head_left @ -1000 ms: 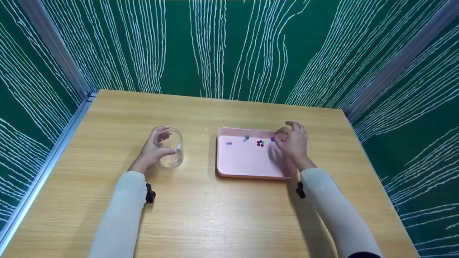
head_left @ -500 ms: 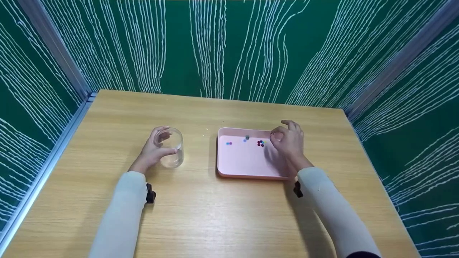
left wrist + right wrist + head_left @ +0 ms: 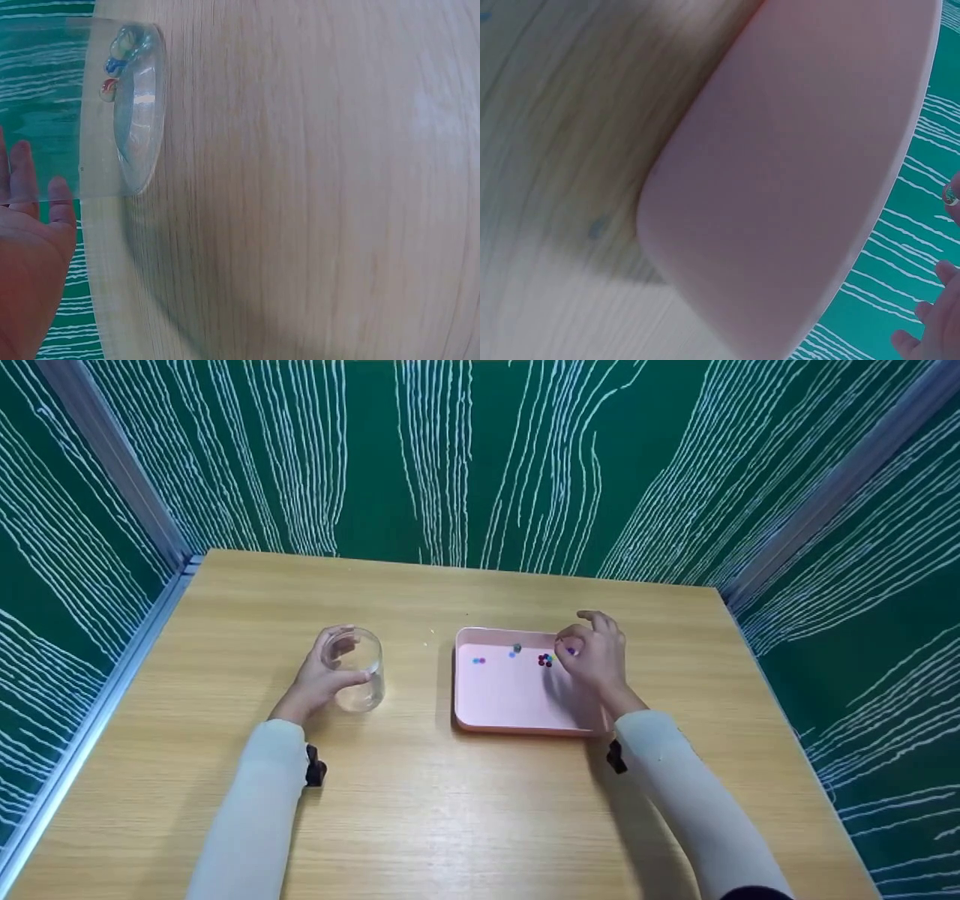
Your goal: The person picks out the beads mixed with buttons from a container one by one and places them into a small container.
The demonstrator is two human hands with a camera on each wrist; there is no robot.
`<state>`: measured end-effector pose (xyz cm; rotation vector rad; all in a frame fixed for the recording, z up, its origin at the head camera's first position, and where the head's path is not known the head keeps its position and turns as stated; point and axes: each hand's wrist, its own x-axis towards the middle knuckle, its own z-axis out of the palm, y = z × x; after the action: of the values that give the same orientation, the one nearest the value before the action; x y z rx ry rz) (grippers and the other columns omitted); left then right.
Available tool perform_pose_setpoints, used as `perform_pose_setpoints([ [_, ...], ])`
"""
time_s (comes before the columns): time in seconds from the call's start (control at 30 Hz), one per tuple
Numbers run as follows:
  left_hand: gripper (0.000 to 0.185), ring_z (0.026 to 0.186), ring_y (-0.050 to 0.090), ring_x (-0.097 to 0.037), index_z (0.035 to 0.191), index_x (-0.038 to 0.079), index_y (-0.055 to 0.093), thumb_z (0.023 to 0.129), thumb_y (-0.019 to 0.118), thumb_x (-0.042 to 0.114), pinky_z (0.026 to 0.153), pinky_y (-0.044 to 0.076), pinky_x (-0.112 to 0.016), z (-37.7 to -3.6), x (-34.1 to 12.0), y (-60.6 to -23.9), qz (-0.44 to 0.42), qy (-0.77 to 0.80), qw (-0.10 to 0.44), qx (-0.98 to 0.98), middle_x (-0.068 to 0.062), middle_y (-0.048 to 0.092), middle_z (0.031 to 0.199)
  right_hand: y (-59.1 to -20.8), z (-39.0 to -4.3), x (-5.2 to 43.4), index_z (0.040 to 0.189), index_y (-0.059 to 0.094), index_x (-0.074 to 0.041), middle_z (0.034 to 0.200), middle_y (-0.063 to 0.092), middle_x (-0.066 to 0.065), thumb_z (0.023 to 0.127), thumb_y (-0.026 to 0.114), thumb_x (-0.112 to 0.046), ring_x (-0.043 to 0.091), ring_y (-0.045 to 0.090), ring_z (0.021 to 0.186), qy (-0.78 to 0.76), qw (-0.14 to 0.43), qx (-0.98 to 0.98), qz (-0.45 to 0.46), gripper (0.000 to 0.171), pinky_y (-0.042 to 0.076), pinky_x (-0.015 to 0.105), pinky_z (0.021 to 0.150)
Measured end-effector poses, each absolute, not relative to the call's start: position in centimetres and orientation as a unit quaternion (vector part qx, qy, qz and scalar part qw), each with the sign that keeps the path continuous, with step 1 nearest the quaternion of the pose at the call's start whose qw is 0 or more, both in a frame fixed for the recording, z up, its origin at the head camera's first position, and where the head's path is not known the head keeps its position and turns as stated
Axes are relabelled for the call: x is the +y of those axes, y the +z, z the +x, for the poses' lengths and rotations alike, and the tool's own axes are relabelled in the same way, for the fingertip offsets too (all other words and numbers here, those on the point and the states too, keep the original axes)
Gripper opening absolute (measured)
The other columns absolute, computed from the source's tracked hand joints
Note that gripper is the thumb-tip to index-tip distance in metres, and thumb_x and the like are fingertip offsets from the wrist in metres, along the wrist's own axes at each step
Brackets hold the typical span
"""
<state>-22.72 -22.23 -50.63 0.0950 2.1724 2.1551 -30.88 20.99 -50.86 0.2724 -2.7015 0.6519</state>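
Note:
My left hand (image 3: 324,675) grips a clear cylindrical cup (image 3: 361,679), fingers and thumb on either side of it, and the cup stands on the table. In the left wrist view several glass marbles (image 3: 114,67) lie at the bottom of the cup (image 3: 139,112). My right hand (image 3: 600,656) is over the right back part of a pink tray (image 3: 517,712), thumb and index finger pinching a small marble (image 3: 950,195). Inside the tray lie a cluster of dark red and coloured beads (image 3: 545,660), a blue and pink pair (image 3: 478,661), and a greenish piece (image 3: 517,648).
Both items stand on a wooden table (image 3: 420,810), with the cup left of the tray. Tiny pale specks (image 3: 429,636) lie between them. Green walls with white lines (image 3: 375,457) close off the back and sides.
My right hand has moved slightly left over the tray, still pinching the marble; a purple bead shows behind its fingers. The left hand and the cup have stayed in place.

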Motion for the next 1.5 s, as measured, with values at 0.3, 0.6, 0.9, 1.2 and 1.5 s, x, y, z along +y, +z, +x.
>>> perform_pose_setpoints([
  [0.3, 0.084, 0.14, 0.03, -0.033, 0.145, 0.008, 0.029, 0.074, 0.073, -0.007, 0.118, 0.011, -0.055, -23.4, -22.4, -52.3, 0.03, 0.697, 0.023, 0.716, -0.018, 0.04, 0.146, -50.7, -30.7, 20.1, 0.088, 0.075, -0.016, 0.134, 0.055, 0.011, 0.08, 0.072, -0.026, 0.035, 0.039, 0.134, 0.247, 0.176, -0.947, 0.107, 0.013, 0.025, 0.059, 0.112],
  [0.6, 0.082, 0.138, 0.033, -0.032, 0.143, 0.009, 0.031, 0.074, 0.074, -0.006, 0.117, 0.014, -0.055, -23.3, -22.3, -52.1, 0.033, 0.689, 0.017, 0.724, -0.016, 0.042, 0.144, -50.9, -30.8, 19.5, 0.088, 0.075, -0.017, 0.135, 0.055, 0.009, 0.079, 0.075, -0.026, 0.034, 0.039, 0.134, 0.252, 0.172, -0.947, 0.105, 0.013, 0.025, 0.058, 0.113],
  [0.9, 0.087, 0.141, 0.026, -0.036, 0.145, 0.005, 0.027, 0.073, 0.074, -0.006, 0.119, 0.008, -0.057, -22.5, -22.3, -50.5, 0.034, 0.698, 0.047, 0.714, -0.02, 0.035, 0.147, -50.7, -30.7, 19.1, 0.087, 0.075, -0.017, 0.132, 0.056, 0.01, 0.079, 0.072, -0.028, 0.035, 0.042, 0.131, 0.243, 0.181, -0.945, 0.121, 0.014, 0.028, 0.059, 0.11],
  [1.2, 0.085, 0.139, 0.03, -0.032, 0.145, 0.007, 0.029, 0.074, 0.074, -0.007, 0.119, 0.01, -0.055, -23.5, -22.5, -52.3, 0.031, 0.698, 0.027, 0.715, -0.018, 0.039, 0.146, -50.7, -30.8, 18.8, 0.087, 0.075, -0.017, 0.131, 0.056, 0.009, 0.08, 0.071, -0.029, 0.035, 0.042, 0.131, 0.247, 0.18, -0.943, 0.129, 0.014, 0.027, 0.059, 0.11],
  [1.5, 0.084, 0.14, 0.028, -0.038, 0.144, 0.003, 0.028, 0.073, 0.073, -0.008, 0.118, 0.01, -0.057, -22.8, -22.3, -51.1, 0.033, 0.702, 0.031, 0.711, -0.021, 0.038, 0.146, -50.6, -30.6, 18.4, 0.087, 0.074, -0.02, 0.132, 0.055, 0.006, 0.08, 0.072, -0.03, 0.033, 0.041, 0.131, 0.243, 0.169, -0.947, 0.12, 0.012, 0.026, 0.059, 0.111],
])
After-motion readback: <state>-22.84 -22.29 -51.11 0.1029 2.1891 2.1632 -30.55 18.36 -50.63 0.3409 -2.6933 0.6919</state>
